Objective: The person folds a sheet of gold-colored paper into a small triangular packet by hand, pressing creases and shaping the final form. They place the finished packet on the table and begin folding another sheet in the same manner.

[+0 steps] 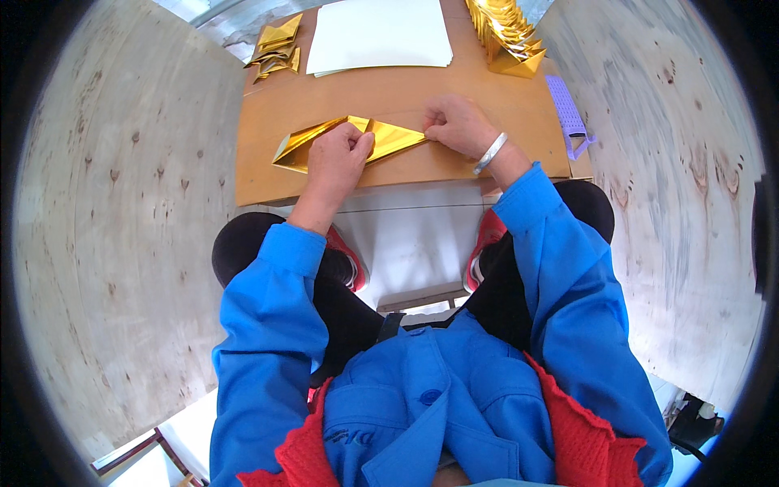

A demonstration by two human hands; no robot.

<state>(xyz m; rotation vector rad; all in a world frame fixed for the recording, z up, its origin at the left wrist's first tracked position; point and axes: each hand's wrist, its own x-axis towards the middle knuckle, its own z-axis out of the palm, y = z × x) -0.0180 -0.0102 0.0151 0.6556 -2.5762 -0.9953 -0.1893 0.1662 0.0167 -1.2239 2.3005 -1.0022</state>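
A partly folded sheet of gold foil paper (395, 139) lies across the near part of a brown cardboard-like work surface (274, 189). My left hand (341, 152) pinches its middle between thumb and curled fingers. At the paper's pointed right end, my right hand (459, 126), with a silver bangle on the wrist, holds the tip between thumb and fingertips. The left end of the paper stands partly open, its pale inner side showing. The palm sides of both hands are hidden.
A stack of white sheets (380, 36) lies at the far middle. Folded gold pieces (279, 49) sit far left, and a nested row of gold folded shapes (514, 52) far right. A purple strap-like item (567, 109) hangs by the right edge. Wooden panels (122, 182) flank both sides.
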